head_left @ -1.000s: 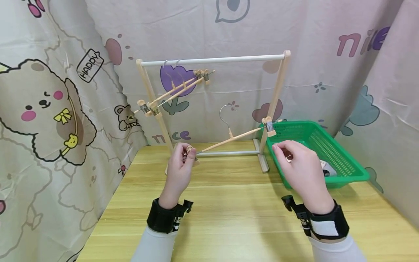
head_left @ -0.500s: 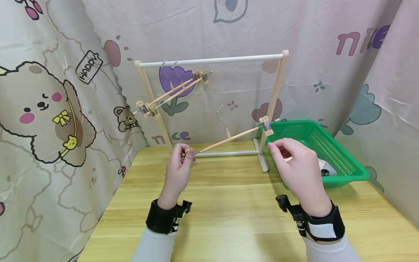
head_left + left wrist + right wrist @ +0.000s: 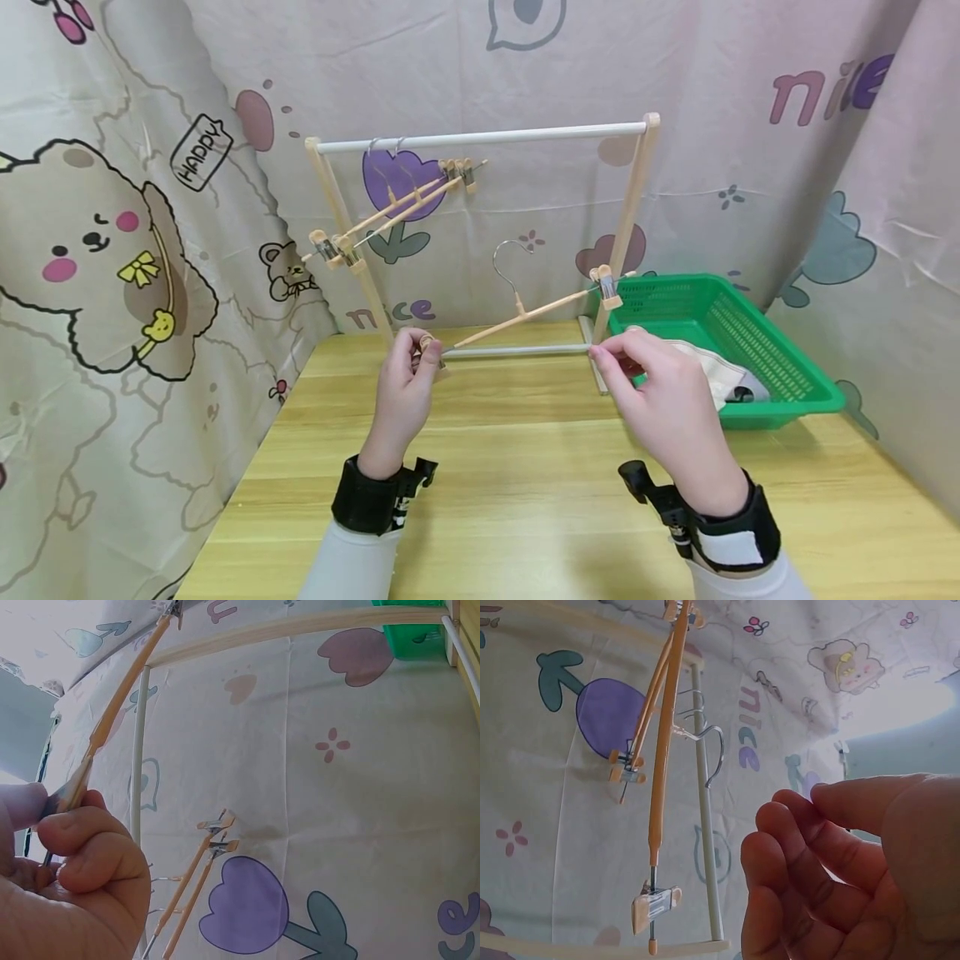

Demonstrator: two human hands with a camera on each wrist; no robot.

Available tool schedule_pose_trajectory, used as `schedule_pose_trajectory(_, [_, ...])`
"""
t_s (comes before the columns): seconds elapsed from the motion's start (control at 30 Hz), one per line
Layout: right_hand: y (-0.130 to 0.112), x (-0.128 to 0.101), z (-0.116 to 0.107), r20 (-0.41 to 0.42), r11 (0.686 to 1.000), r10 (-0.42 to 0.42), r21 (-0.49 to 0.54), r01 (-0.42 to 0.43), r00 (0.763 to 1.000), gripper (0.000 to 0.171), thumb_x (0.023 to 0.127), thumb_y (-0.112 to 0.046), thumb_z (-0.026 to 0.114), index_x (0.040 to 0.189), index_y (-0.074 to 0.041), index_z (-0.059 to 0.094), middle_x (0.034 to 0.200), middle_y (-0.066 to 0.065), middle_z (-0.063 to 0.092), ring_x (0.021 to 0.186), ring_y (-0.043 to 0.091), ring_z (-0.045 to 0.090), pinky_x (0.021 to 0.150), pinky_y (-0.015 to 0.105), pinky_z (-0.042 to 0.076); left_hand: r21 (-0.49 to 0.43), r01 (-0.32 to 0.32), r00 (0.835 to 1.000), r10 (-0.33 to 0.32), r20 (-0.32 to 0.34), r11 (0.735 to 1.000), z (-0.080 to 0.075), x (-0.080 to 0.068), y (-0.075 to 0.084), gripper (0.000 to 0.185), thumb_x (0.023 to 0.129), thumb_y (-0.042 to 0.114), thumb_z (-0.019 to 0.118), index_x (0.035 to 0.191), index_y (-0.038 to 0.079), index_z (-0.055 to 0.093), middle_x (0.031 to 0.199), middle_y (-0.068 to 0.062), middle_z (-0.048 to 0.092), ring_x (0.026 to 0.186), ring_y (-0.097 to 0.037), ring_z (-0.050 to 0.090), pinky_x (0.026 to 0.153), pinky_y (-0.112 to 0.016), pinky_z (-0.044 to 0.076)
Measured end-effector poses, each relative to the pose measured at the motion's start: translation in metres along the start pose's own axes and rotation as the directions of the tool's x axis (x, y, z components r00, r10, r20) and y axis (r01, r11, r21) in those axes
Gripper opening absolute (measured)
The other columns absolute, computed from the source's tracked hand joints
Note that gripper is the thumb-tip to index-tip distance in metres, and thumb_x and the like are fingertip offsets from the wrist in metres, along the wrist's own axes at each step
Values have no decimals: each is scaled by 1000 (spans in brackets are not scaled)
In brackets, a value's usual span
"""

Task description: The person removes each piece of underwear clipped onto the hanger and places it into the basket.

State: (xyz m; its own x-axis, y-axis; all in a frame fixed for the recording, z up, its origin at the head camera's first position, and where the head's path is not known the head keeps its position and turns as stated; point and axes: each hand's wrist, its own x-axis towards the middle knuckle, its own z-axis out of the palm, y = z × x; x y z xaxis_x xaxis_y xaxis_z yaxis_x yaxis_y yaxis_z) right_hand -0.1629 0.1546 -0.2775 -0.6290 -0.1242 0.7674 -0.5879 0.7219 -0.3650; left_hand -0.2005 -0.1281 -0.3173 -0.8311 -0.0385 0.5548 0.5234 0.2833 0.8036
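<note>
My left hand [image 3: 401,387] grips the near left end of a wooden clip hanger [image 3: 551,307], with the thumb against the clip there. The hanger slants up to the right; its metal hook [image 3: 497,260] points upward. At its far end sits the other clip [image 3: 607,287], wood-toned with a metal spring. In the left wrist view, the curled fingers [image 3: 97,851] cover much of the gripped clip. My right hand [image 3: 667,408] is below that far clip, apart from it. The right wrist view shows its fingers [image 3: 769,859] loosely bent, holding nothing.
A rack with a white top rail [image 3: 480,137] stands at the back of the wooden table [image 3: 510,500]. Two similar hangers [image 3: 405,208] hang at its left. The green basket [image 3: 795,408] on the right contains pale cloth [image 3: 712,367].
My right hand has moved left, away from the basket, uncovering more of the cloth. The left hand and hanger have shifted slightly left.
</note>
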Motion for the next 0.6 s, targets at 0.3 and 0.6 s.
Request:
schedule_pose_trajectory(0.3, [-3,0,1,21,1000,9,-1,-9,1000,6,93,-8,76,88,-12,74,72,-8,58,71,9,59,65,18,47,-15,16,1000,-16,-11,1000,-3,-1,1,14,108,11,52,106,-3,51,83,-4,41,64,-11,35,62,-22,35])
schedule_pose_trajectory(0.6, [-3,-2,1,25,1000,2,-13,-1,1000,6,94,-11,76,88,-13,75,72,-8,59,71,9,59,67,13,44,-10,-2,1000,2,-31,1000,-5,-1,2,14,108,10,53,105,-3,51,81,-4,41,62,-10,35,60,-21,34])
